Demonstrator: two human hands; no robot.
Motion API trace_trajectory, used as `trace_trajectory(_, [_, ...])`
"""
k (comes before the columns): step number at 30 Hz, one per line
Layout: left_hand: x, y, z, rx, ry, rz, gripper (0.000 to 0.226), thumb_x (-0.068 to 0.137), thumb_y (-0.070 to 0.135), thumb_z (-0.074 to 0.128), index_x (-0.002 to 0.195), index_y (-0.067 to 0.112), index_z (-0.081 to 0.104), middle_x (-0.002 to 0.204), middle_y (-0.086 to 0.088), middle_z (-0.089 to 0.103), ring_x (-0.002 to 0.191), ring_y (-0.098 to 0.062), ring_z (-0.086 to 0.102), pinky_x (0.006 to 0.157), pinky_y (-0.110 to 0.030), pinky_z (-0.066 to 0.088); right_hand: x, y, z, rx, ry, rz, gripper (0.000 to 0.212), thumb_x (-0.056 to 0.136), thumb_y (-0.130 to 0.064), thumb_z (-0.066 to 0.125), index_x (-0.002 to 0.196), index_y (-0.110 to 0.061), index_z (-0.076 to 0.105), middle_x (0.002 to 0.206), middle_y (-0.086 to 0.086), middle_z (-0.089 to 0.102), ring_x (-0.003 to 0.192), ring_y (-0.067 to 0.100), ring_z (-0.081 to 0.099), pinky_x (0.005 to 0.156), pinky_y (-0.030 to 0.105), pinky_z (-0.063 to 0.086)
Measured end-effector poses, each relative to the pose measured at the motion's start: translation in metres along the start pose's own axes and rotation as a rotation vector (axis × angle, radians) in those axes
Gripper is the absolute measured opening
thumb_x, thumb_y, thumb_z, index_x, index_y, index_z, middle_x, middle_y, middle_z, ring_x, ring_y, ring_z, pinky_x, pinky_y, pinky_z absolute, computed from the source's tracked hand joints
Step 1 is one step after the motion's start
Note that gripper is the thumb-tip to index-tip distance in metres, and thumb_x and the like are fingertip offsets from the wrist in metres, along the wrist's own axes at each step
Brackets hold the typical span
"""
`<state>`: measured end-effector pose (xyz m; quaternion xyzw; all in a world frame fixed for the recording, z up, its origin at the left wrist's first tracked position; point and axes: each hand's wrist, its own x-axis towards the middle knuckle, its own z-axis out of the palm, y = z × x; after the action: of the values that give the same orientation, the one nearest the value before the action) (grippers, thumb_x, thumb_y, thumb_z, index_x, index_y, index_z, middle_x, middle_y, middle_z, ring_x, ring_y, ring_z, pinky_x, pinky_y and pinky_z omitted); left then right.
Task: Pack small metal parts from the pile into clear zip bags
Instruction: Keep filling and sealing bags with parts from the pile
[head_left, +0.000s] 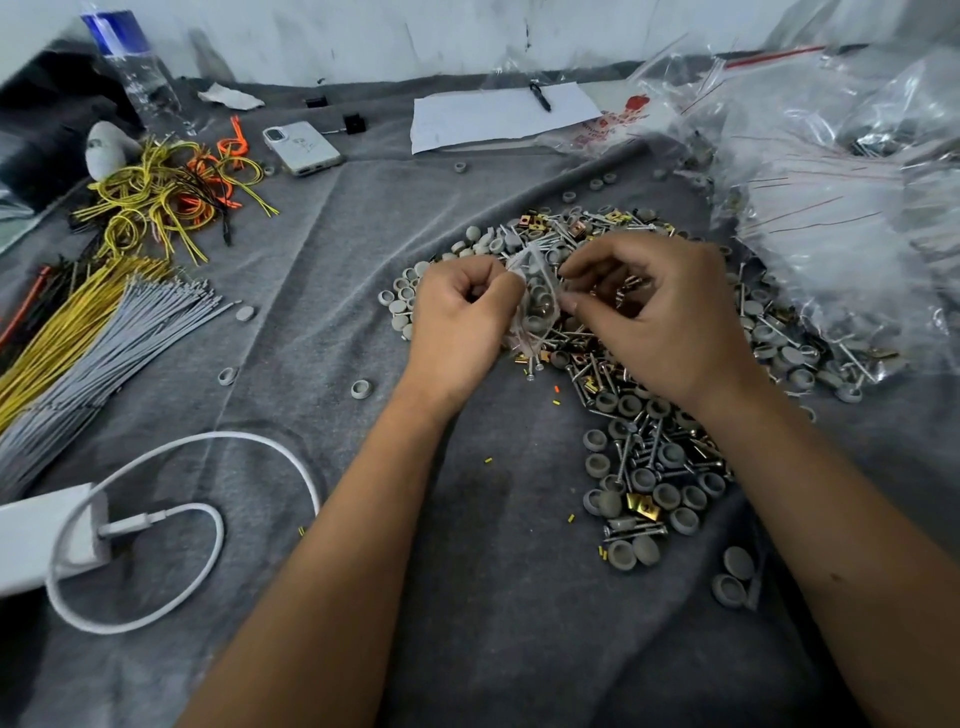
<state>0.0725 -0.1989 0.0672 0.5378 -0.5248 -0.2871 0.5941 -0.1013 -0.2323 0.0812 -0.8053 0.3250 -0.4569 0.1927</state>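
Small clear zip bag (535, 299) held upright over the pile (623, 332), mouth toward 12 o'clock, a few parts already inside. Left hand (457, 312) pinches its 9 o'clock edge; right hand (660, 312) pinches the 3 o'clock edge. Probably spreading the mouth to load parts, spills dropping onto the pile.

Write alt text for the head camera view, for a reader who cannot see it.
Two bare hands, left hand and right hand, hold a small clear zip bag with grey caps inside, above a pile of screws, caps and brass clips on a grey cloth. Bundled wires lie left, bagged stock right.
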Motion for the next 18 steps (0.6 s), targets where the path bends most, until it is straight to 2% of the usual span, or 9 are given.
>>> trace_trajectory(3, [0.002, -0.003, -0.002, -0.037, 0.021, -0.026, 0.03, 0.08, 0.011, 0.054, 0.053, 0.007, 0.04, 0.055, -0.009, 0.035, 0.052, -0.018, 0.027, 0.049, -0.029, 0.02, 0.003, 0.008, -0.007, -0.083, -0.122, -0.004, 0.011, 0.082, -0.014, 0.085, 0.091, -0.018, 0.079, 0.083, -0.009, 0.071, 0.075, 0.0, 0.064, 0.069, 0.013, 0.047])
trace_trajectory(4, [0.002, -0.004, -0.002, -0.044, 0.026, -0.031, 0.032, 0.08, 0.011, 0.054, 0.053, 0.005, 0.038, 0.056, -0.011, 0.034, 0.053, -0.02, 0.026, 0.05, -0.03, 0.019, 0.004, 0.011, -0.01, -0.145, -0.201, -0.016, 0.011, 0.082, -0.018, 0.086, 0.09, -0.021, 0.08, 0.083, -0.009, 0.071, 0.076, 0.0, 0.062, 0.071, 0.019, 0.048])
trace_trajectory(7, [0.003, -0.004, -0.003, -0.053, 0.038, -0.04, 0.033, 0.079, 0.013, 0.055, 0.055, 0.0, 0.037, 0.059, -0.013, 0.035, 0.057, -0.023, 0.026, 0.051, -0.036, 0.018, 0.005, 0.02, -0.014, -0.308, -0.396, -0.007, 0.01, 0.081, -0.027, 0.086, 0.09, -0.026, 0.082, 0.085, -0.006, 0.068, 0.087, 0.016, 0.058, 0.081, 0.04, 0.05])
trace_trajectory(9, [0.003, -0.004, -0.003, -0.052, 0.041, -0.042, 0.033, 0.078, 0.015, 0.055, 0.056, -0.002, 0.037, 0.06, -0.013, 0.036, 0.058, -0.024, 0.027, 0.052, -0.037, 0.018, 0.005, 0.022, -0.016, -0.344, -0.466, 0.019, 0.011, 0.082, -0.03, 0.085, 0.092, -0.03, 0.082, 0.086, -0.007, 0.063, 0.092, 0.019, 0.055, 0.084, 0.046, 0.05])
trace_trajectory(15, [0.002, -0.002, -0.003, -0.059, 0.037, -0.05, 0.033, 0.078, 0.014, 0.054, 0.057, -0.005, 0.038, 0.059, -0.013, 0.037, 0.058, -0.024, 0.027, 0.052, -0.033, 0.019, 0.005, 0.024, -0.017, -0.317, -0.547, 0.096, 0.018, 0.079, -0.049, 0.081, 0.094, -0.04, 0.078, 0.093, -0.014, 0.05, 0.091, 0.012, 0.052, 0.081, 0.039, 0.048])
trace_trajectory(18, [0.002, -0.002, -0.003, -0.056, 0.031, -0.057, 0.027, 0.079, 0.014, 0.054, 0.057, 0.001, 0.044, 0.06, -0.013, 0.037, 0.058, -0.023, 0.027, 0.052, -0.032, 0.019, 0.005, 0.022, -0.015, -0.307, -0.553, 0.086, 0.013, 0.079, -0.045, 0.084, 0.088, -0.039, 0.077, 0.091, -0.016, 0.05, 0.088, 0.004, 0.05, 0.077, 0.035, 0.045])
